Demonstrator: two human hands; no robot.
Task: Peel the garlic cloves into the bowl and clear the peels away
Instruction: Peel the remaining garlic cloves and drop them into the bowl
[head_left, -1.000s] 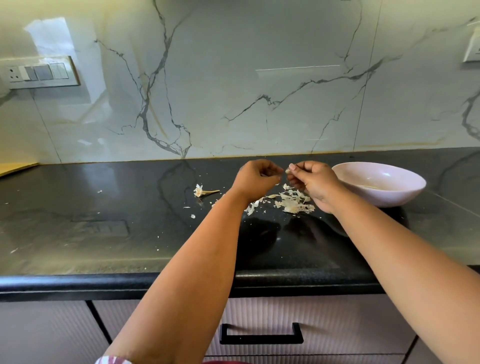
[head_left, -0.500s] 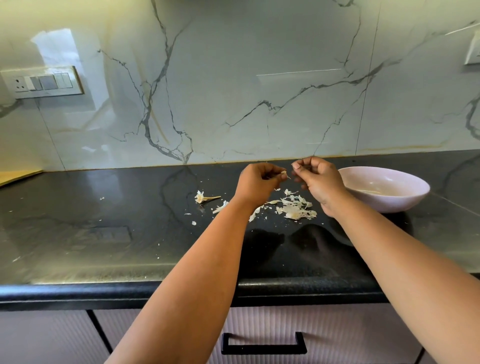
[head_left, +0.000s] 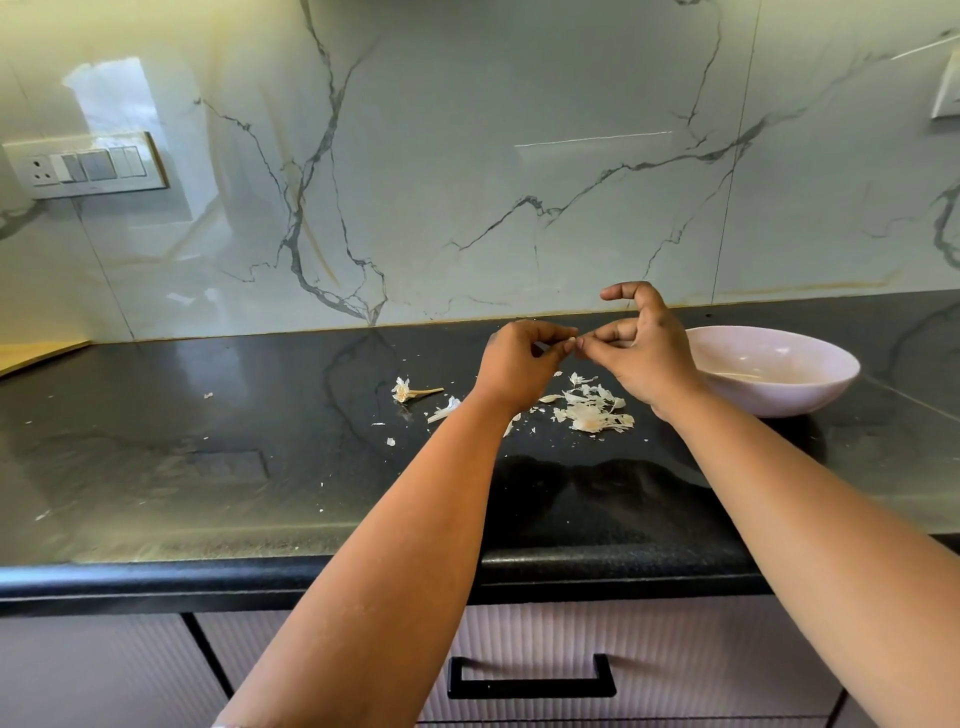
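My left hand (head_left: 519, 364) and my right hand (head_left: 641, 353) meet above the black counter, fingertips touching. Between them they pinch a small garlic clove (head_left: 550, 345), mostly hidden by the fingers. The right hand's index finger is raised and curled above the rest. Below the hands lies a heap of white garlic peels (head_left: 592, 410). A pale pink bowl (head_left: 821, 384) stands just right of my right hand; its contents are hard to make out.
A bare garlic stem with its root end (head_left: 410, 391) and scattered peel flakes (head_left: 447, 409) lie left of the heap. The black counter (head_left: 208, 467) ends at a marble wall. A switch panel (head_left: 85, 166) sits on the wall at left. A drawer handle (head_left: 530, 675) is below.
Both hands have risen a little and drawn closer together. My right index finger has lifted away from the clove. The view has tilted slightly downward.
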